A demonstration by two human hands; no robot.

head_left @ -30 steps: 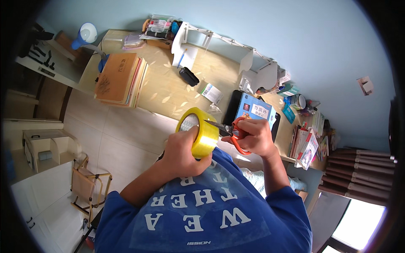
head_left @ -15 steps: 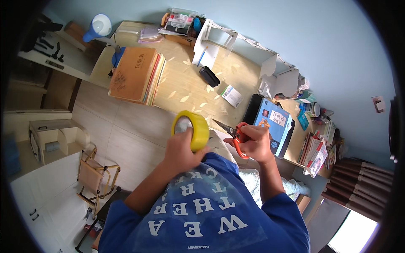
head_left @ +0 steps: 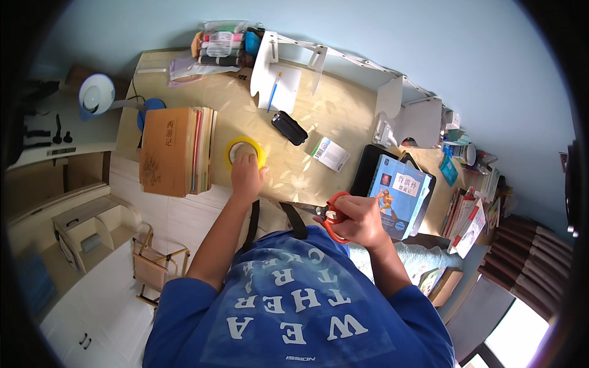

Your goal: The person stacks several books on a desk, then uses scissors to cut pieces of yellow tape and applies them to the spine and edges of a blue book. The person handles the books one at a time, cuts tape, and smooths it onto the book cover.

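Observation:
My left hand grips a roll of yellow tape by its near side, with fingers reaching into the ring. The roll is over the desk top, right of a stack of books; whether it touches the surface I cannot tell. In my right hand is a pair of scissors with red handles, held by the handles near the desk's front edge. The dark blades point left. Close to that hand, on the right, lies a blue book on top of a dark flat object.
On the patterned desk lie a black case, a small white-and-green box and a blue pencil. A lamp stands at the far left. More books stand at the right. A folding chair is on the floor.
My left hand has carried the tape forward and left, from in front of my body to over the desk. The right hand with the scissors has shifted slightly left and nearer.

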